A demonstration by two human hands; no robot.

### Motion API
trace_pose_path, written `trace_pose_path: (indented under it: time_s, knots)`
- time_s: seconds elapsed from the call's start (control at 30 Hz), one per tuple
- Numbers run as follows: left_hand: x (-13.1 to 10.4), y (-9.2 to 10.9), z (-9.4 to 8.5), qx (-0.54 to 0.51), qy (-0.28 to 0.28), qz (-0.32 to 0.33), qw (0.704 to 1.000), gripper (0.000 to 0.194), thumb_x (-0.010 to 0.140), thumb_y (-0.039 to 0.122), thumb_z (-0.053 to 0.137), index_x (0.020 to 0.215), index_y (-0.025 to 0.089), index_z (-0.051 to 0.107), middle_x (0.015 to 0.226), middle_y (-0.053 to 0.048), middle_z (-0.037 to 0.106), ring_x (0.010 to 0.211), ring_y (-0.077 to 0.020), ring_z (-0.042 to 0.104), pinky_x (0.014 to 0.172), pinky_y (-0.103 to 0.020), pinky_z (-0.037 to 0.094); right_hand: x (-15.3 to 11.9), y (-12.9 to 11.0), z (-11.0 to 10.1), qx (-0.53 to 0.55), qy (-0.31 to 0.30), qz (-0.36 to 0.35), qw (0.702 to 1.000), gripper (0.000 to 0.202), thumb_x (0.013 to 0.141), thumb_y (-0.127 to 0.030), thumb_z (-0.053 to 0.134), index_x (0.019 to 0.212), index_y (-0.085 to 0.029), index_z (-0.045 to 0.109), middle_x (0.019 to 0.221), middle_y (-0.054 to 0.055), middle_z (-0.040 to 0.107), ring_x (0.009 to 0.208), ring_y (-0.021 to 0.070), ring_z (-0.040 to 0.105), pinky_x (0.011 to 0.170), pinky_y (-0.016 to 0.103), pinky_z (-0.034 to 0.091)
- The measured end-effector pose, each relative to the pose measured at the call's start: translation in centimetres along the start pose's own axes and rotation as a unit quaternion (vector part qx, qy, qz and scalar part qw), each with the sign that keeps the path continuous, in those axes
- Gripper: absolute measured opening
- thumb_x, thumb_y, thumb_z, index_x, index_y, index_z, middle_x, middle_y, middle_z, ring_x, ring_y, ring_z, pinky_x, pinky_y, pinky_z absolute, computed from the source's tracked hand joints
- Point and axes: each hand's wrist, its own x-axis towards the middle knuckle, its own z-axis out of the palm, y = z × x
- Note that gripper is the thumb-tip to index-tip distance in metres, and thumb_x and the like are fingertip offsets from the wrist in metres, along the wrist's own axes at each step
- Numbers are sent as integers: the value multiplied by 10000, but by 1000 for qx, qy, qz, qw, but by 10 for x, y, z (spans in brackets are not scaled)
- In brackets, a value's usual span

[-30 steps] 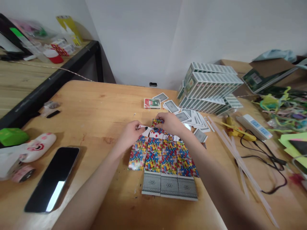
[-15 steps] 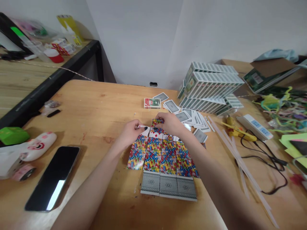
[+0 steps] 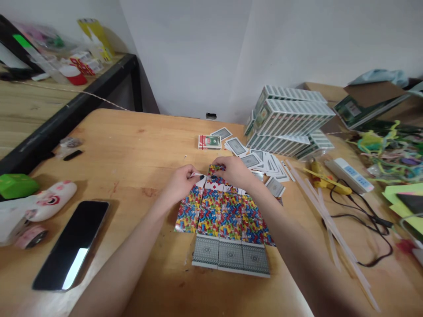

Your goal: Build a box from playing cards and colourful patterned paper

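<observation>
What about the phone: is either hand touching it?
No, the left hand and right hand are at the cards, away from the phone.

Craft or hobby workspace, small room; exact type (home or workshop) cannot be told. Evidence: wooden table (image 3: pixel 132 149) against a plain wall, glue gun (image 3: pixel 327 181), translucent glue sticks (image 3: pixel 325 213), power strip (image 3: pixel 350 175), stacked card boxes (image 3: pixel 294 116).

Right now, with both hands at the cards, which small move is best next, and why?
Perhaps the left hand could gently line up the white card with the colourful card under the right hand: the left hand pinches it, the two sit side by side, and the colourful rows nearer run almost edge to edge.
</observation>
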Motion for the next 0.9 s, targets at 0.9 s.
trace_pose_path:
  time_s: [0.9]
  knots:
    - [-13,18,-2,151,8,55,987,160,743,252,541,724,192,688,748,-5,712,678,-172,630,601,-248,420,-32,-10,-6,-42,21,-84,995,349,831,-70,375,953,-182,683,892,62,690,854,167,620,742,242,424]
